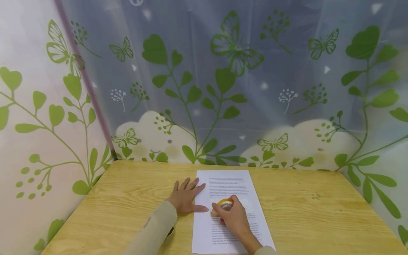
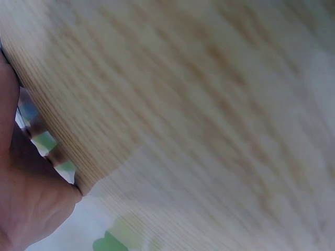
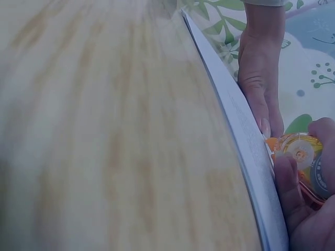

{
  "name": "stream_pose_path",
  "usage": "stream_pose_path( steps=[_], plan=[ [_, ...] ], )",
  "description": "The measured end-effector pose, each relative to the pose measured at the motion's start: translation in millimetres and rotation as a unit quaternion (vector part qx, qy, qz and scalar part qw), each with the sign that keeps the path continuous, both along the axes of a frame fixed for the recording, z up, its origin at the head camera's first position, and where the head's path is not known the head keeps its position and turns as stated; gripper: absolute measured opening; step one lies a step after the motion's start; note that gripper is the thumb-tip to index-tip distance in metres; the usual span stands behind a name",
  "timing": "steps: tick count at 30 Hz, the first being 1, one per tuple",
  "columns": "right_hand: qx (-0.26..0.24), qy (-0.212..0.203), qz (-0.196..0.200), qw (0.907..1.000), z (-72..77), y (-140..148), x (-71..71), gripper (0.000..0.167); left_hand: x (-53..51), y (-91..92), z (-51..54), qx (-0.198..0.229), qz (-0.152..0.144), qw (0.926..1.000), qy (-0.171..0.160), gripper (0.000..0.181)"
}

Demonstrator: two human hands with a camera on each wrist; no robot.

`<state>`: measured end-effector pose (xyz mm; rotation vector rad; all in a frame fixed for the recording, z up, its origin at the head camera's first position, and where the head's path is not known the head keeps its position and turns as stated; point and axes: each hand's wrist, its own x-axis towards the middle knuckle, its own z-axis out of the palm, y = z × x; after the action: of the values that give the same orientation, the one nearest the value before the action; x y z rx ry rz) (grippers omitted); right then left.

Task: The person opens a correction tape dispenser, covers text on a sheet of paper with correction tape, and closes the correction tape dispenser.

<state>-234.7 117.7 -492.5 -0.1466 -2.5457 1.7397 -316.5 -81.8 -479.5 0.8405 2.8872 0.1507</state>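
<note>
Printed white paper (image 1: 234,244) lies on the wooden table. My right hand (image 1: 237,219) pinches a small orange and clear tape dispenser (image 1: 225,204) over the middle of the page; in the right wrist view the dispenser (image 3: 301,154) sits between the thumb and fingers of that hand (image 3: 314,219), its orange tip at the paper (image 3: 246,141). My left hand (image 1: 186,198) rests with spread fingers on the paper's left edge, thumb pointing toward the dispenser. Part of the left hand (image 2: 31,204) shows at the edge of the left wrist view.
The wooden table (image 1: 306,212) extends to both sides of the paper. Behind it and at the sides hangs a curtain (image 1: 191,88) with green leaves and butterflies. A dark pink pole (image 1: 89,85) stands at the left back corner.
</note>
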Motion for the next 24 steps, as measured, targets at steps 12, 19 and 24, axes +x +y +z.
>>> stream_pose_path(
  steps=[12,19,24],
  plan=[
    [0.020,0.014,0.011,0.9996,-1.8,-0.1,-1.1,0.052,-0.5,-0.6,0.8,-0.001,0.001,1.0000,-0.002,0.093],
    [0.050,0.025,0.026,0.9981,2.5,0.7,-2.6,0.045,-4.3,-0.5,-3.9,-0.001,0.001,1.0000,0.002,0.094],
    [0.051,0.017,0.026,0.9982,2.2,0.6,-2.8,0.044,-4.4,-0.4,-5.2,0.002,0.001,1.0000,0.000,0.094]
  ],
)
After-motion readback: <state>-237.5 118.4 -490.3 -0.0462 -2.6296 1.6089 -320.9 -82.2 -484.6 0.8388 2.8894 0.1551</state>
